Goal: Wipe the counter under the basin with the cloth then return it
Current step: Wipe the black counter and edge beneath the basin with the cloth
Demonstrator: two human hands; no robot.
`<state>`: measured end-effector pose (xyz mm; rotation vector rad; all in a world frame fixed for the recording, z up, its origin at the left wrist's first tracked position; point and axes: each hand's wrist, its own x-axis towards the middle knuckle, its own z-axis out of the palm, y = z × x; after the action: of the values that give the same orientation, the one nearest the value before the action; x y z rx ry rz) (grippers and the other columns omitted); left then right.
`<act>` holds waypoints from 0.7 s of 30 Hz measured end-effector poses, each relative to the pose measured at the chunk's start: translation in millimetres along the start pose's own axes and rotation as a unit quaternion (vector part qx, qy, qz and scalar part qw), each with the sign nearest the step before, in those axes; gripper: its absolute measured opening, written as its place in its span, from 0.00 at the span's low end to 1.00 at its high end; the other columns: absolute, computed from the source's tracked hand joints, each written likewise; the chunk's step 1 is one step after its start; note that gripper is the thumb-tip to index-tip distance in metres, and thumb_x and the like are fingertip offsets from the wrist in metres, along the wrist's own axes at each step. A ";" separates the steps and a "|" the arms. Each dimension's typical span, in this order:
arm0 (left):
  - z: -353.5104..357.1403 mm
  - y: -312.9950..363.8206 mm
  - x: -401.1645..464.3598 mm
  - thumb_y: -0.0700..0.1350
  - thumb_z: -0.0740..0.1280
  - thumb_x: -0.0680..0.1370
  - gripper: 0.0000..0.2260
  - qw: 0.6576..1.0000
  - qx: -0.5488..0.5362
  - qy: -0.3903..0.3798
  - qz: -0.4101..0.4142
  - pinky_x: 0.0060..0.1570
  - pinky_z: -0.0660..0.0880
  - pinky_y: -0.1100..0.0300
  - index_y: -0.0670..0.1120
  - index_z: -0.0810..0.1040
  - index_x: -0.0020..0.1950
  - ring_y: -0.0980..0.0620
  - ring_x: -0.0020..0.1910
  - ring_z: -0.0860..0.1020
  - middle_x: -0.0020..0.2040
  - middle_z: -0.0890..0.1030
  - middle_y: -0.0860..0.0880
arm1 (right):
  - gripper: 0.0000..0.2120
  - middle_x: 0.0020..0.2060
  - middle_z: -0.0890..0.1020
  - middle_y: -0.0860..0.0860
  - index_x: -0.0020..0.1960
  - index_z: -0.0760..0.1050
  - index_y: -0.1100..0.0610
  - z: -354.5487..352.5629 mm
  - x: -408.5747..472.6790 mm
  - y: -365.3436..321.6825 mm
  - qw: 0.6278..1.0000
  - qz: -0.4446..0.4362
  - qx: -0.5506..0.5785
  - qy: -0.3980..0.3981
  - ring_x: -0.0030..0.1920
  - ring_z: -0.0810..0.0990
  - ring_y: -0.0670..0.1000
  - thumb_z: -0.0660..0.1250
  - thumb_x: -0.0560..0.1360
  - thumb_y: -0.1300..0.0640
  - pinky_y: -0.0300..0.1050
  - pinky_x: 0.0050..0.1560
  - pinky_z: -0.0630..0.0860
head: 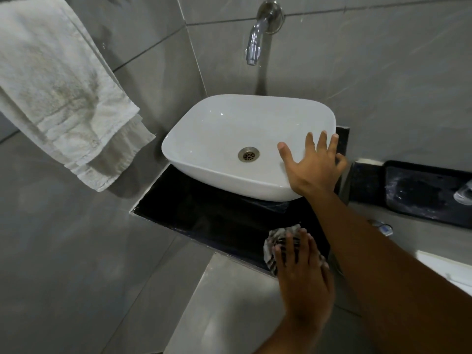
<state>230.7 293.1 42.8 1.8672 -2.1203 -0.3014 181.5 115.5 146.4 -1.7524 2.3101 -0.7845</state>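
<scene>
a person's right hand [315, 166] lies open, fingers spread, on the near right rim of the white basin [229, 134], which sits tilted w/ its near edge lifted off the black counter [204, 213]. the left hand [301, 272] presses flat on a striped cloth [274, 240] at the counter's front right edge, fingers extended over it, not curled. a chrome wall tap [255, 42] hangs above the basin; a white towel [63, 93] hangs at left. a dark tray [421, 192] sits on the ledge at right.
</scene>
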 end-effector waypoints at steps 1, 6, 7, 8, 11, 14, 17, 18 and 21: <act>2.4 3.9 -2.5 0.53 0.64 0.75 0.26 1.000 0.009 0.001 0.011 0.73 0.52 0.43 0.46 0.70 0.72 0.44 0.75 0.63 0.75 0.69 0.47 | 0.45 0.80 0.54 0.55 0.79 0.56 0.53 0.1 0.0 0.1 1.000 0.002 0.002 -0.001 0.79 0.45 0.58 0.42 0.73 0.24 0.61 0.75 0.49; -4.1 -43.6 2.9 0.56 0.58 0.79 0.26 0.986 0.076 -0.033 0.147 0.74 0.55 0.46 0.49 0.65 0.75 0.47 0.76 0.61 0.76 0.67 0.51 | 0.44 0.80 0.54 0.55 0.78 0.56 0.53 2.6 1.0 2.4 1.000 0.015 0.015 0.008 0.79 0.46 0.59 0.44 0.73 0.25 0.61 0.75 0.49; -9.3 -60.5 6.5 0.57 0.58 0.79 0.26 0.978 0.078 -0.041 0.188 0.75 0.54 0.45 0.50 0.65 0.75 0.47 0.76 0.61 0.76 0.66 0.51 | 0.44 0.80 0.54 0.55 0.78 0.56 0.53 3.0 1.0 2.9 1.000 0.017 0.017 0.009 0.79 0.46 0.59 0.44 0.73 0.25 0.61 0.75 0.50; -15.3 -78.9 11.0 0.56 0.59 0.78 0.26 0.972 0.074 -0.039 0.218 0.75 0.53 0.45 0.50 0.65 0.75 0.47 0.76 0.60 0.76 0.66 0.50 | 0.43 0.80 0.54 0.55 0.78 0.56 0.53 3.2 1.4 3.1 1.000 0.017 0.017 0.012 0.79 0.46 0.59 0.45 0.74 0.26 0.61 0.75 0.50; -41.3 -146.1 28.4 0.52 0.63 0.76 0.27 0.969 0.080 -0.008 0.235 0.76 0.54 0.46 0.51 0.66 0.75 0.47 0.76 0.62 0.76 0.66 0.50 | 0.43 0.80 0.55 0.55 0.78 0.57 0.53 4.6 2.8 2.6 1.000 0.016 0.016 0.017 0.79 0.47 0.59 0.45 0.74 0.26 0.61 0.75 0.50; -78.7 -217.9 53.9 0.51 0.62 0.75 0.27 0.976 0.115 -0.020 0.184 0.73 0.61 0.43 0.49 0.66 0.75 0.44 0.75 0.64 0.75 0.66 0.49 | 0.42 0.80 0.55 0.54 0.78 0.57 0.53 5.2 4.5 2.5 0.999 0.016 0.020 0.023 0.79 0.47 0.59 0.46 0.74 0.26 0.61 0.74 0.49; -111.0 -285.4 80.5 0.53 0.53 0.76 0.27 0.979 0.188 -0.045 0.061 0.71 0.61 0.38 0.47 0.64 0.76 0.40 0.74 0.64 0.77 0.63 0.46 | 0.41 0.79 0.56 0.54 0.78 0.58 0.53 5.8 4.8 2.6 0.999 0.019 0.030 0.034 0.79 0.48 0.58 0.47 0.75 0.27 0.61 0.74 0.50; -119.5 -305.1 86.1 0.54 0.50 0.77 0.28 0.981 0.192 -0.031 0.016 0.71 0.59 0.38 0.46 0.64 0.76 0.39 0.74 0.63 0.77 0.63 0.45 | 0.41 0.79 0.56 0.54 0.78 0.58 0.52 5.4 4.9 2.2 0.999 0.021 0.032 0.034 0.79 0.48 0.58 0.48 0.75 0.27 0.61 0.74 0.50; -135.9 -346.6 94.4 0.54 0.46 0.78 0.30 0.982 0.167 -0.005 -0.085 0.74 0.55 0.40 0.41 0.65 0.75 0.37 0.74 0.61 0.77 0.62 0.40 | 0.40 0.79 0.56 0.54 0.78 0.58 0.52 3.6 4.8 0.2 0.999 0.025 0.035 0.028 0.79 0.48 0.58 0.49 0.75 0.28 0.62 0.74 0.49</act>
<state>590.2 158.7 56.5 2.2425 -2.1257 0.0126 181.3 109.9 144.2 -1.6589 2.3218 -0.9036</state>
